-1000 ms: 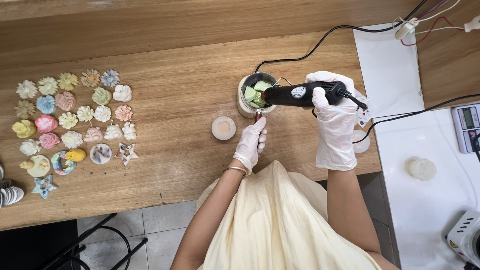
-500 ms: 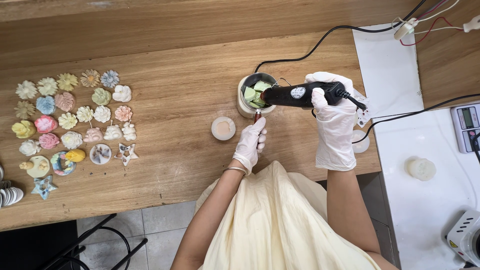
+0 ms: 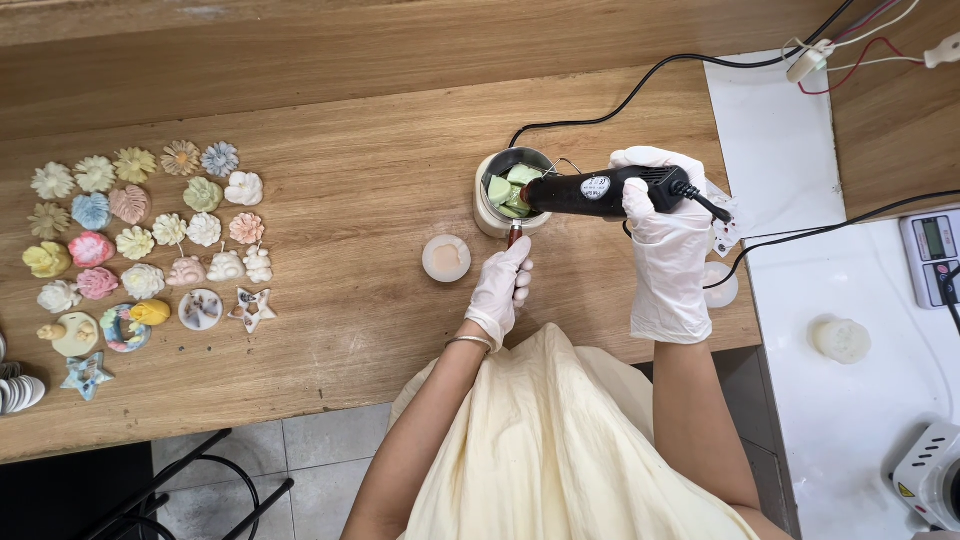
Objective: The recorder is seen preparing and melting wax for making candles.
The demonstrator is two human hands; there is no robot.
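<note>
Along the left edge of the wooden tabletop (image 3: 330,90) lie rows of small moulded flower and shell shapes (image 3: 140,235) in pale colours, well apart from the work. Toward the middle sits a small round dish (image 3: 446,258), just beside the gloved left hand (image 3: 503,287). That hand's grip is pressed together around the reddish handle (image 3: 514,236) of a small metal pot (image 3: 507,192), which stands a little right of the tabletop's middle, nearer the far edge than the front one. Inside the pot are pale green chunks (image 3: 506,190), probably wax, though the view is too small to be sure. The pot looks stiff and light but likely hot at its wall, so the handle is the sensible place to take hold; the chunks would be soft and slippery once warmed. Over the pot's rim points the nozzle of a black corded heat tool (image 3: 600,192), its grip end wrapped firmly by the gloved right hand (image 3: 665,250). The tool seems rigid and moderately heavy, best held at its body behind the nozzle. Further right lies a white mat (image 3: 860,430) with a small scale (image 3: 930,255) at its edge.
</note>
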